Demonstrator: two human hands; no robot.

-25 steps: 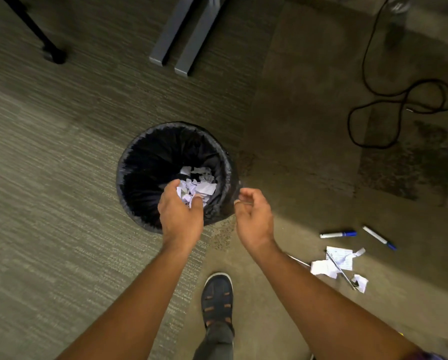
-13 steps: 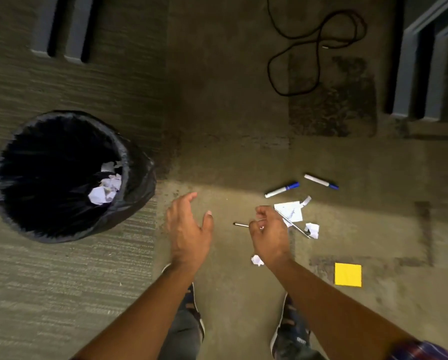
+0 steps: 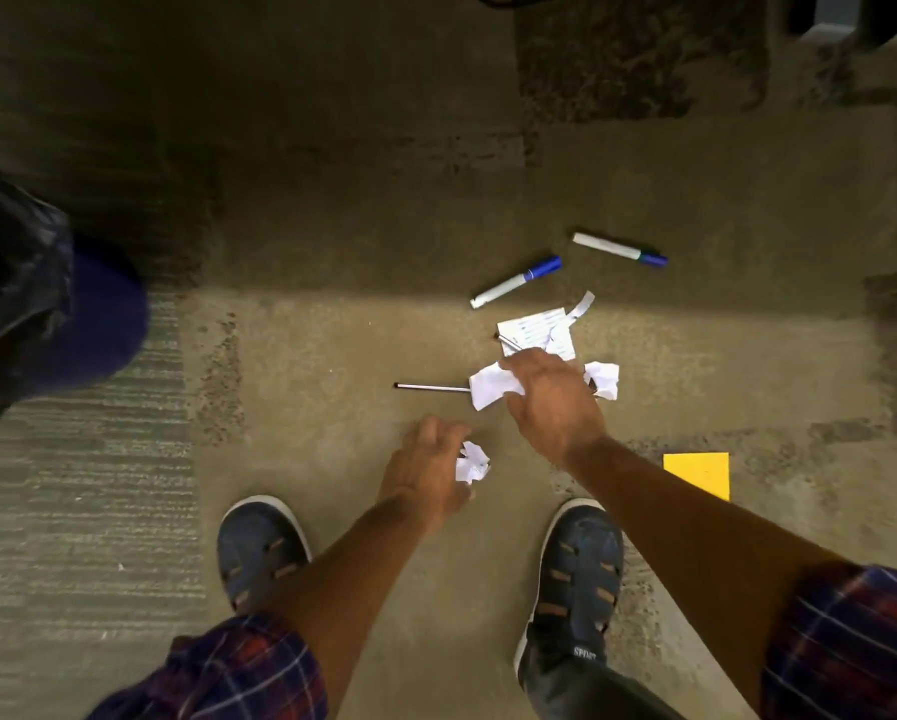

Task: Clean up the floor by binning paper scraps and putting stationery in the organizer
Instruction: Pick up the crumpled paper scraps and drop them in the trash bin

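My right hand reaches down onto a white paper scrap, its fingers closed on the scrap's right end. My left hand is lower, fingers apart and curled beside a small crumpled scrap, touching its left side. A thin pen lies left of the white scrap. A second thin pen rests on a lined paper piece. Another crumpled scrap lies just right of my right hand. Two blue-capped markers lie beyond the papers. No organizer shows.
The black-bagged bin stands at the left edge, partly cut off. A yellow sticky note lies on the floor by my right forearm. My two shoes stand just behind the scraps. Furniture legs are at the top right.
The view has swung right and down, leaving the bin at the left edge. Both hands dropped to the floor, the right onto the white scrap, the left to the crumpled scrap.
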